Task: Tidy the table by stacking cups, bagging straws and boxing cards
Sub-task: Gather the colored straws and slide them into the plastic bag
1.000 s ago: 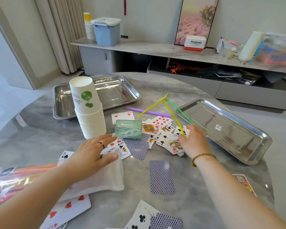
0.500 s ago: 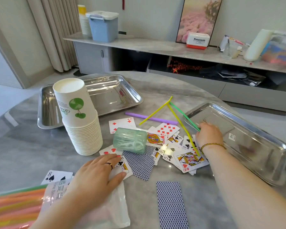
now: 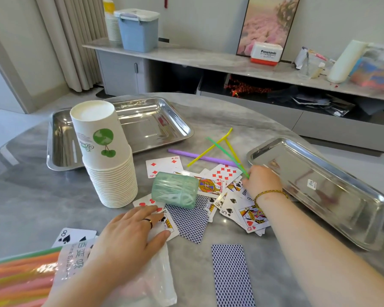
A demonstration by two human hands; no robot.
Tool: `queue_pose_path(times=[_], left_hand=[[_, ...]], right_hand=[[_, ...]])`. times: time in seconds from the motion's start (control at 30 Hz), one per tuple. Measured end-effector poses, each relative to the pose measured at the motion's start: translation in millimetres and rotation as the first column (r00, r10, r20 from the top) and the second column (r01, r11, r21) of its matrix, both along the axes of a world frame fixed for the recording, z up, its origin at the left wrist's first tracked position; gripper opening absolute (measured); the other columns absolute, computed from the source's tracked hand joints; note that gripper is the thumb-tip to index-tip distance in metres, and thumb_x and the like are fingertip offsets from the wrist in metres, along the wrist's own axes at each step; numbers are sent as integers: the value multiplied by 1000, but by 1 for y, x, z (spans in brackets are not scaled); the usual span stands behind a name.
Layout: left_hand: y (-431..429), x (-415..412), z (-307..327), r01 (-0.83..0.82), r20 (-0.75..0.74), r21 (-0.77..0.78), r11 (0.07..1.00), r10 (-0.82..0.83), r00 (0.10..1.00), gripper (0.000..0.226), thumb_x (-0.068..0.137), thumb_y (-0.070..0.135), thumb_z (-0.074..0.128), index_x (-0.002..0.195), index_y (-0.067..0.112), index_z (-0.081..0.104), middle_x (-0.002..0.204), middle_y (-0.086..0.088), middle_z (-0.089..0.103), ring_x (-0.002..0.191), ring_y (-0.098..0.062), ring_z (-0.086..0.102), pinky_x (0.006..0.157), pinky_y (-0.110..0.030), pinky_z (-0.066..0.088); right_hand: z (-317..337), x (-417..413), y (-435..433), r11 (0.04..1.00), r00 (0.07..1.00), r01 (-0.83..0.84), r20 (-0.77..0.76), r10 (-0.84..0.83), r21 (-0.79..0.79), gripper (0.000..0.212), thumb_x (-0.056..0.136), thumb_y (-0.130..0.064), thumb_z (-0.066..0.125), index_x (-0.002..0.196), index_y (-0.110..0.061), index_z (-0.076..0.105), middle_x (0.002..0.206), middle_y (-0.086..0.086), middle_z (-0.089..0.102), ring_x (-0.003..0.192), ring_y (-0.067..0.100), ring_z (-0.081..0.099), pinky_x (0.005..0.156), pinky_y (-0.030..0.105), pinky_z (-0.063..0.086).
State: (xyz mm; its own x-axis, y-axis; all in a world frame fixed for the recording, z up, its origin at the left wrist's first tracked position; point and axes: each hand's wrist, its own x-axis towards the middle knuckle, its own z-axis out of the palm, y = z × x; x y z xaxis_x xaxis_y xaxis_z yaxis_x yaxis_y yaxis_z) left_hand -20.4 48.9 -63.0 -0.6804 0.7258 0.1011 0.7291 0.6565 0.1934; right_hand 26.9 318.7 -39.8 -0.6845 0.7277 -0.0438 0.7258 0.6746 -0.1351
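A tall stack of white paper cups (image 3: 106, 156) stands upside down on the grey table. Playing cards (image 3: 211, 191) lie scattered in the middle, some face down. My right hand (image 3: 262, 180) pinches the near end of a green straw (image 3: 228, 155) beside two yellow straws (image 3: 208, 149) and a purple straw (image 3: 200, 156). My left hand (image 3: 129, 235) lies flat, pressing on the clear plastic straw bag (image 3: 151, 282), which holds orange and pink straws (image 3: 20, 278) at the lower left. A green translucent box (image 3: 175, 189) lies on the cards.
A steel tray (image 3: 155, 127) sits behind the cups and a second steel tray (image 3: 319, 187) lies at the right, close to my right hand. Beyond the table runs a low sideboard (image 3: 208, 58) with a blue bin and boxes.
My right hand has moved from the card pile up to the straws and taken hold of the green straw's end, lifting it. My left hand stays on the bag.
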Motion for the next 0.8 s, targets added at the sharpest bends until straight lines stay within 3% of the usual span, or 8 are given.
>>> queue_pose_path(times=[0.13, 0.2, 0.3, 0.43, 0.53, 0.63, 0.73, 0.8], left_hand=[[1, 0, 4, 14, 21, -38, 999, -13, 1000, 76, 92, 51, -2, 74, 40, 72, 87, 25, 69, 79, 2, 68, 59, -15, 52], [0, 0, 4, 9, 35, -26, 1000, -8, 999, 77, 92, 51, -2, 74, 40, 72, 87, 25, 69, 79, 2, 68, 59, -15, 51], [-1, 0, 4, 20, 31, -38, 999, -19, 999, 77, 92, 50, -3, 74, 40, 72, 87, 26, 68, 80, 3, 67, 60, -14, 51], [-4, 3, 7, 14, 61, -103, 995, -8, 998, 78, 91, 52, -3, 75, 40, 72, 88, 25, 69, 80, 3, 67, 61, -15, 52], [-2, 3, 12, 11, 104, -54, 998, -5, 995, 91, 73, 70, -13, 110, 38, 63, 123, 23, 56, 116, 0, 53, 92, -23, 44], [-4, 5, 9, 26, 103, -38, 999, -22, 994, 103, 48, 64, -18, 135, 41, 32, 146, 26, 22, 138, 1, 17, 109, -19, 17], [-4, 5, 11, 26, 104, -66, 997, -19, 994, 105, 46, 62, -19, 136, 40, 30, 148, 25, 20, 138, 1, 15, 108, -18, 16], [-4, 5, 11, 29, 113, -57, 998, -23, 993, 106, 45, 62, -19, 136, 40, 30, 148, 25, 19, 138, 1, 15, 108, -18, 16]], right_hand=[[9, -5, 0, 979, 994, 95, 68, -84, -180, 15, 86, -15, 54, 78, -3, 56, 61, 3, 41, 64, 21, 47, 45, 23, 29], [15, -3, -2, 973, 987, 100, 141, -72, -208, 31, 87, -18, 54, 61, -9, 40, 59, 1, 37, 53, 13, 38, 43, 22, 24], [21, 3, -5, 975, 969, 85, 247, -33, -205, 37, 87, -21, 55, 57, -12, 34, 60, 1, 36, 51, 10, 34, 43, 21, 24], [28, 12, -10, 967, 937, 67, 348, 24, -247, 31, 88, -24, 50, 63, -10, 39, 67, 0, 40, 57, 11, 40, 45, 20, 27], [41, 24, -14, 965, 893, 34, 441, 88, -261, 21, 91, -27, 46, 93, -7, 50, 85, 4, 46, 77, 18, 47, 52, 20, 35], [52, 41, -12, 930, 895, 69, 435, 102, -361, 15, 92, -16, 39, 94, -3, 46, 74, 5, 48, 61, 19, 55, 47, 23, 44], [58, 54, -8, 880, 955, 66, 285, 81, -470, 9, 94, -6, 30, 103, -8, 31, 66, 7, 45, 32, 9, 50, 33, 19, 41], [60, 60, -4, 926, 964, -8, 242, 107, -377, 3, 96, -11, 31, 98, -11, 32, 65, -1, 39, 44, 4, 43, 40, 12, 33]])
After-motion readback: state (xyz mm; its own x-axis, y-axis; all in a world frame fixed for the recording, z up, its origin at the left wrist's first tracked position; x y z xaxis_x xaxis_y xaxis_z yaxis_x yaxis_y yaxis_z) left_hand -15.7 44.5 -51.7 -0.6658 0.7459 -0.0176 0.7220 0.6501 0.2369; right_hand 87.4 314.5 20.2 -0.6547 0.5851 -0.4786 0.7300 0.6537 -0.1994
